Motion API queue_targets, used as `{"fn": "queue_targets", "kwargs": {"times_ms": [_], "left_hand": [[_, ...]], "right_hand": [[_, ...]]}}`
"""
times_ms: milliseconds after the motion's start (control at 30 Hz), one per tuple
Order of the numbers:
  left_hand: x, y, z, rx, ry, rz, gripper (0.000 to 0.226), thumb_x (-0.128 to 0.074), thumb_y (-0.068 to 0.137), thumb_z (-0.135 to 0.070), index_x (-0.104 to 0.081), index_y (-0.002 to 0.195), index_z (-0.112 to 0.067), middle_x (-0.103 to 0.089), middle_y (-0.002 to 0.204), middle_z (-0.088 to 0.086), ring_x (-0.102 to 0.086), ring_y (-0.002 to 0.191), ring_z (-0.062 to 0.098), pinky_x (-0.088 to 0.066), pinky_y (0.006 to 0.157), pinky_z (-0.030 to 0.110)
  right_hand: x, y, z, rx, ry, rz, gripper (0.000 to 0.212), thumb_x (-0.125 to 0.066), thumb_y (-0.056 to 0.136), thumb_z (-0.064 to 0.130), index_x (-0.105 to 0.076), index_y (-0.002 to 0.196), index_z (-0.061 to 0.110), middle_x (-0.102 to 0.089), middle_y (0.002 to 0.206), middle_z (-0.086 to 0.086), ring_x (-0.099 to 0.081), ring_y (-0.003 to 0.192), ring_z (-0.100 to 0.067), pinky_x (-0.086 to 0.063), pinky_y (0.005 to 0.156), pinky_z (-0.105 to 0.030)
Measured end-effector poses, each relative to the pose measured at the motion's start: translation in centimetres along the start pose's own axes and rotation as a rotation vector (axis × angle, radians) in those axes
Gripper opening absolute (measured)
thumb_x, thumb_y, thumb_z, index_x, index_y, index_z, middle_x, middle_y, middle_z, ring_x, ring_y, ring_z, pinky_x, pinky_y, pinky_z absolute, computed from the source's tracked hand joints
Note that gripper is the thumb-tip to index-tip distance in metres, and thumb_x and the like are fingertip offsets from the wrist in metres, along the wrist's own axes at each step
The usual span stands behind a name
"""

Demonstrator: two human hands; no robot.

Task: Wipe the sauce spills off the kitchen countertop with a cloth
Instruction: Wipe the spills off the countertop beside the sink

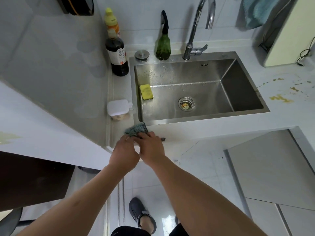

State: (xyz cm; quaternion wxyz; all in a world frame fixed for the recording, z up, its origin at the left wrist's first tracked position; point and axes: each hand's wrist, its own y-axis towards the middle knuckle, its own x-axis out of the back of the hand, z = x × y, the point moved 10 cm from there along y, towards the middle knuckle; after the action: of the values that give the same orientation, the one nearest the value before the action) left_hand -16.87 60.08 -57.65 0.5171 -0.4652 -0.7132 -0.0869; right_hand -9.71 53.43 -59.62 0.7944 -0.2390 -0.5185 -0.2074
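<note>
At the surface's (213, 126) back-left corner, a yellow-capped bottle (111, 21) and a dark sauce bottle (117, 55) are standing one behind the other. Nearer the front edge on the left, a white lidded container (118, 108) is sitting just beside the sink (196, 89). At the front edge, by the sink's front-left corner, the left hand (124, 154) and right hand (150, 147) are touching each other, both closing their fingers on a bunched teal cloth (137, 130) that is resting on the surface. Inside the sink a yellow sponge (146, 91) is leaning against the left wall, and food scraps are lying in the drain (186, 103). A green spray bottle (163, 46) and the faucet (196, 31) are standing along the sink's back rim. Yellowish-brown sauce spills (281, 98) are spreading across the surface right of the sink, well apart from the cloth.
</note>
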Motion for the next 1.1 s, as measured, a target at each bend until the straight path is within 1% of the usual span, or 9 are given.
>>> {"fn": "queue_targets", "kwargs": {"times_ms": [67, 167, 333, 400, 467, 567, 833, 1000, 1100], "left_hand": [[-0.6, 0.4, -1.5, 0.0, 0.025, 0.017, 0.064, -0.049, 0.079, 0.005, -0.054, 0.141, -0.009, -0.047, 0.146, 0.008, -0.05, 0.132, 0.027, -0.047, 0.108, 0.039], [-2.3, 1.1, -5.0, -0.006, 0.069, 0.062, 0.064, -0.053, 0.083, 0.0, -0.049, 0.146, -0.009, -0.04, 0.156, 0.009, -0.047, 0.137, 0.029, -0.043, 0.114, 0.041], [-6.5, 2.4, -12.9, -0.058, 0.082, 0.125, 0.058, -0.057, 0.089, -0.005, -0.05, 0.147, -0.01, -0.04, 0.157, 0.009, -0.046, 0.138, 0.031, -0.038, 0.118, 0.041], [-8.7, 2.8, -16.4, -0.062, 0.109, 0.166, 0.061, -0.055, 0.09, -0.008, -0.046, 0.15, -0.013, -0.031, 0.164, 0.009, -0.04, 0.144, 0.031, -0.036, 0.12, 0.042], [-10.7, 3.3, -20.3, -0.053, 0.159, 0.173, 0.063, -0.054, 0.09, -0.01, -0.042, 0.152, -0.017, -0.014, 0.17, 0.01, -0.034, 0.148, 0.033, -0.036, 0.118, 0.045], [-12.6, 3.7, -24.6, -0.047, 0.216, 0.166, 0.066, -0.054, 0.09, -0.013, -0.037, 0.154, -0.021, 0.001, 0.171, 0.013, -0.029, 0.149, 0.038, -0.039, 0.115, 0.048], [-18.3, 4.5, -35.3, -0.135, 0.303, 0.232, 0.068, -0.057, 0.093, -0.022, -0.031, 0.157, -0.029, 0.007, 0.171, 0.011, -0.026, 0.15, 0.04, -0.038, 0.115, 0.051], [-19.8, 5.9, -40.5, -0.202, 0.286, 0.263, 0.067, -0.056, 0.097, -0.025, -0.029, 0.159, -0.026, 0.004, 0.172, 0.005, -0.028, 0.151, 0.035, -0.037, 0.116, 0.047], [-20.1, 7.0, -43.9, -0.274, 0.233, 0.246, 0.065, -0.057, 0.098, -0.023, -0.032, 0.158, -0.021, -0.003, 0.172, 0.005, -0.029, 0.152, 0.031, -0.035, 0.118, 0.043]], "right_hand": [[0.6, -0.7, -3.2, -0.057, -0.018, -0.002, 0.053, -0.06, 0.088, 0.013, -0.061, 0.136, 0.036, -0.06, 0.137, 0.009, -0.051, 0.113, -0.028, -0.049, 0.086, -0.04], [2.6, -2.0, -9.8, -0.175, -0.025, -0.011, 0.059, -0.053, 0.092, 0.014, -0.052, 0.145, 0.039, -0.05, 0.148, 0.012, -0.045, 0.119, -0.029, -0.048, 0.093, -0.041], [6.1, -4.9, -21.7, -0.318, 0.017, -0.011, 0.061, -0.05, 0.093, 0.016, -0.048, 0.148, 0.043, -0.046, 0.151, 0.017, -0.04, 0.124, -0.028, -0.044, 0.102, -0.039], [7.5, -6.1, -26.1, -0.357, 0.029, -0.012, 0.06, -0.049, 0.094, 0.016, -0.047, 0.148, 0.043, -0.046, 0.151, 0.018, -0.04, 0.126, -0.027, -0.043, 0.104, -0.039], [8.5, -7.3, -30.4, -0.379, 0.041, -0.012, 0.061, -0.05, 0.094, 0.016, -0.047, 0.148, 0.044, -0.045, 0.151, 0.019, -0.039, 0.127, -0.026, -0.043, 0.105, -0.039], [10.0, -8.6, -34.9, -0.402, 0.054, -0.027, 0.062, -0.051, 0.093, 0.015, -0.048, 0.147, 0.044, -0.045, 0.152, 0.02, -0.039, 0.126, -0.025, -0.043, 0.104, -0.037], [13.8, -12.8, -47.9, -0.516, 0.037, -0.03, 0.062, -0.049, 0.094, 0.015, -0.044, 0.151, 0.039, -0.044, 0.153, 0.017, -0.04, 0.125, -0.027, -0.045, 0.104, -0.036], [16.4, -14.6, -53.3, -0.601, 0.036, -0.05, 0.058, -0.047, 0.097, 0.015, -0.045, 0.151, 0.036, -0.047, 0.153, 0.014, -0.042, 0.124, -0.026, -0.047, 0.101, -0.036], [17.6, -15.7, -56.3, -0.665, 0.069, -0.054, 0.059, -0.046, 0.097, 0.011, -0.047, 0.15, 0.036, -0.05, 0.151, 0.013, -0.042, 0.126, -0.026, -0.048, 0.104, -0.039]]}}
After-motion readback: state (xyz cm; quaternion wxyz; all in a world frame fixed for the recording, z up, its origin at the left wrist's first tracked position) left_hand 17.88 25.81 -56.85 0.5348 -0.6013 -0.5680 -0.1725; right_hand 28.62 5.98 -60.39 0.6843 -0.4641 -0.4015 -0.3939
